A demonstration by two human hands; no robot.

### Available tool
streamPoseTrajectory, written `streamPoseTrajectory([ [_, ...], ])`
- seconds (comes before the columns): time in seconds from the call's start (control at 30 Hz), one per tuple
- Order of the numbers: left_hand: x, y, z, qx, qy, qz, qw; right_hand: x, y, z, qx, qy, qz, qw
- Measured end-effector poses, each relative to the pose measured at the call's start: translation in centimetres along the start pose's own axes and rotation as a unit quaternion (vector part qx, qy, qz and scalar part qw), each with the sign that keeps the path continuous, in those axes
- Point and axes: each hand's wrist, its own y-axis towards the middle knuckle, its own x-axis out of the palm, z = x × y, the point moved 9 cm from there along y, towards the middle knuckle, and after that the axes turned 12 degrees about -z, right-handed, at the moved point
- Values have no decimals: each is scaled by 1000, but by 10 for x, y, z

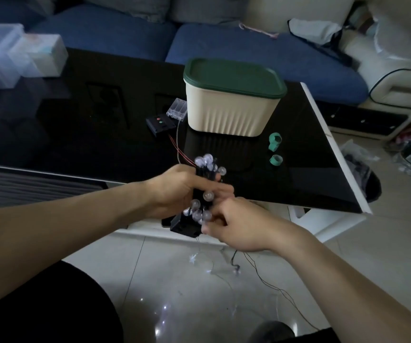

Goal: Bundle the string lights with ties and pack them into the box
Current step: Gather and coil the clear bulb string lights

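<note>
Head view: a coiled bundle of string lights point(205, 191) is held above the near edge of the black table point(75, 125), gripped by the curled fingers of the left hand point(174, 189) and pinched at its lower end by the right hand point(234, 224). The cream box point(229, 112), closed by a green lid point(234, 78), is seen on the table beyond, with two green ties point(275, 149) just beside it

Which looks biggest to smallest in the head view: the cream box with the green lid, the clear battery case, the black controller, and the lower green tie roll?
1. Cream box.
2. Black controller and clear battery case: they look much alike, so no ranking between them.
3. Lower green tie roll, though it sits nearer the camera.
</note>
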Motion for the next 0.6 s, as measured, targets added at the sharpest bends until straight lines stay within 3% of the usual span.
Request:
streamPoseTrajectory([
  [0.2,13,2,-17,-58,75,-32,995,1,-14,9,16,94,-43,995],
  [0.43,21,2,-17,-102,110,-51,987,-27,-23,11,3,127,84,988],
  [0.53,24,4,-23,-113,80,-82,987,-46,-32,16,7,102,174,979],
  [0.6,30,3,-23,-117,65,-110,985,-51,-34,20,2,113,186,976],
])
